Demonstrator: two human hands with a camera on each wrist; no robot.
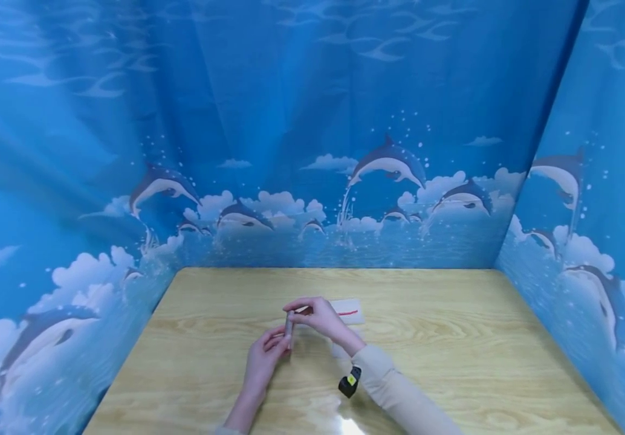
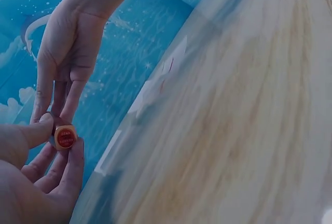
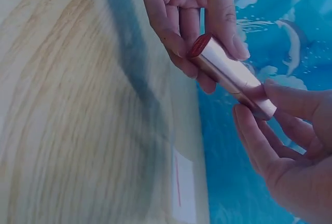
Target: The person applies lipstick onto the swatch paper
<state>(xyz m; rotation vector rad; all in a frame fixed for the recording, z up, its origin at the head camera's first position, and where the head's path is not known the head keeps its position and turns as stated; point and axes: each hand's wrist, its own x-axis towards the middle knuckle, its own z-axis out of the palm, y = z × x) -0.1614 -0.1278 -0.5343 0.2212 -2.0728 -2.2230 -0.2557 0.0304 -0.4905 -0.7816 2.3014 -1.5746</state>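
A closed lipstick tube [image 1: 289, 326], shiny rose-gold with a red label on its bottom end, is held between both hands above the table. My left hand [image 1: 263, 359] pinches the labelled lower end between thumb and fingers. At the upper end, my right hand [image 1: 320, 317] grips the tube with thumb and fingertips. In the right wrist view the tube [image 3: 231, 73] lies slantwise between the two hands, a thin seam around it. The left wrist view shows the round red label [image 2: 65, 137] facing the camera.
Behind the right hand lies a white paper [image 1: 352, 307] with a red stroke on it. Another pale sheet [image 1: 340, 350] is partly hidden beneath the right forearm. The wood-grain table [image 1: 198, 338] is enclosed by blue dolphin-print curtains [image 1: 291, 121].
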